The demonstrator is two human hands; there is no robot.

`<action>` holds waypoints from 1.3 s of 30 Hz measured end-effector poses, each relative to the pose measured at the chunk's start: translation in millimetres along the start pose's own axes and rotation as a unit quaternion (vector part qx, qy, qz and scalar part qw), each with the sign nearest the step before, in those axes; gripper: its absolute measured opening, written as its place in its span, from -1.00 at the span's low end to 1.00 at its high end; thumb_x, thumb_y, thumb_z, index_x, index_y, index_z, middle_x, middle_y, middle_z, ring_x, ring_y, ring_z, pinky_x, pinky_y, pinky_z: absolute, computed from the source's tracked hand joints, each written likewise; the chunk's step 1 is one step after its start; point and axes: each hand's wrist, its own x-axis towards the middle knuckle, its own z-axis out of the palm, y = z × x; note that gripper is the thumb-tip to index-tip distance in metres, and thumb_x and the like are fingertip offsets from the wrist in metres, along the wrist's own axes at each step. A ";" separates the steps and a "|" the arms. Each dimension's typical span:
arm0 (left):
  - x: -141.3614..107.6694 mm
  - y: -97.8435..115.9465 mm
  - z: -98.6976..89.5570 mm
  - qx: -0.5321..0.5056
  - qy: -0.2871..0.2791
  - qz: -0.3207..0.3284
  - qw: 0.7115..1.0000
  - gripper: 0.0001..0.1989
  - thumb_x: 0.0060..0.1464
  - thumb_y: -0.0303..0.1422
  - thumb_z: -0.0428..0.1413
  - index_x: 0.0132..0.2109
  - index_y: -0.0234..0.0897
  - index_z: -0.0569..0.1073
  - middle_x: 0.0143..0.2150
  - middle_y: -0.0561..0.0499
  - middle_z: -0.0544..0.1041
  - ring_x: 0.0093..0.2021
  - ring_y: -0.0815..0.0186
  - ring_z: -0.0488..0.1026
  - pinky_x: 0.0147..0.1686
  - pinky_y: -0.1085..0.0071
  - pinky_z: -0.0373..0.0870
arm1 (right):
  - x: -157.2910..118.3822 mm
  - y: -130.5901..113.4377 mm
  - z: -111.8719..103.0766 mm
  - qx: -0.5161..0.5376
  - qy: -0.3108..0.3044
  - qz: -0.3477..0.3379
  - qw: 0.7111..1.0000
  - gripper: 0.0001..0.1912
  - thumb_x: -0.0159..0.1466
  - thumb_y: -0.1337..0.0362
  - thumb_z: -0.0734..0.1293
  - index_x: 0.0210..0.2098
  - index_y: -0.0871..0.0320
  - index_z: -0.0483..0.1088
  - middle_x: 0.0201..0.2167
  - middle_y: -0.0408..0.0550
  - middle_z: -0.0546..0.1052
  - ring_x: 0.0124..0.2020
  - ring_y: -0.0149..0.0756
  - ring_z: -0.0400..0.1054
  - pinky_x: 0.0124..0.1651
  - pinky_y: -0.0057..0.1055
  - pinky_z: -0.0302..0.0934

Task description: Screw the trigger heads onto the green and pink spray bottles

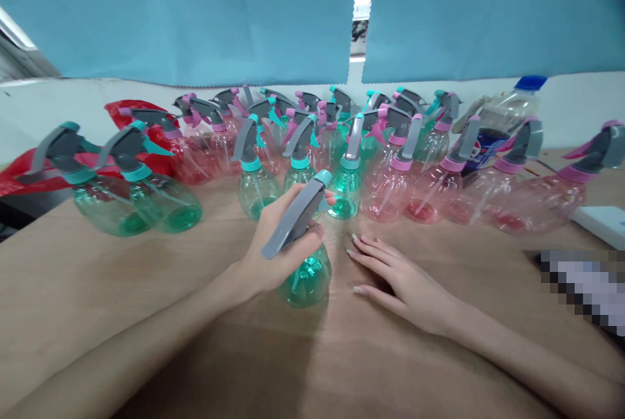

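A green bottle point(306, 279) with a grey trigger head stands on the table point(122, 276) at the middle, its head tilted to the left. The left hand point(276, 237) is wrapped around its neck and head. Just to the right, the right hand point(407, 289) lies palm down on the table, fingers spread, holding nothing. Beyond the hands is a row of bottles: two green ones point(166, 204) at the left, three green ones point(346, 194) in the middle, four pink ones point(388, 185) to the right. More, pink and green, crowd behind them. A red bag point(29, 168) lies far left; a blue-capped jug point(512, 107) stands far right. Nearer on the right are a white box point(605, 222) and a pixelated, dark-edged object point(581, 285). A blue cloth point(195, 15) hangs at the back.
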 end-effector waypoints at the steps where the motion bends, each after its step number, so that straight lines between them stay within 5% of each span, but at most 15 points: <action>1: 0.0 -0.5 0.0 -0.002 0.000 0.003 1.000 -0.79 -0.02 -0.36 0.03 -0.16 -0.22 0.32 -0.36 0.09 0.38 -0.48 0.36 0.32 -0.43 0.38 0.30 | 0.0 0.0 0.0 -0.002 0.000 0.000 1.000 -0.39 0.35 0.00 0.21 0.31 0.11 0.14 0.34 0.05 0.17 0.36 -0.09 0.00 0.35 0.05 -0.06; 24: -1.3 -3.7 0.1 0.050 0.006 0.014 0.999 -0.79 0.04 -0.36 0.01 -0.12 -0.20 0.35 -0.47 0.12 0.38 -0.50 0.33 0.35 -0.49 0.39 0.29 | -0.4 -1.2 -1.8 0.013 0.011 0.000 1.000 -0.41 0.34 0.02 0.22 0.31 0.07 0.15 0.33 0.03 0.18 0.35 -0.06 0.02 0.33 0.06 -0.02; 39: -1.6 -4.3 -0.3 0.006 0.001 0.033 0.999 -0.79 0.01 -0.53 0.02 -0.19 -0.20 0.28 -0.34 0.12 0.32 -0.44 0.40 0.26 -0.41 0.40 0.24 | 0.2 -1.4 -2.3 0.007 0.001 0.002 1.000 -0.40 0.35 0.00 0.21 0.30 0.10 0.16 0.33 0.05 0.19 0.35 -0.06 0.01 0.33 0.07 -0.04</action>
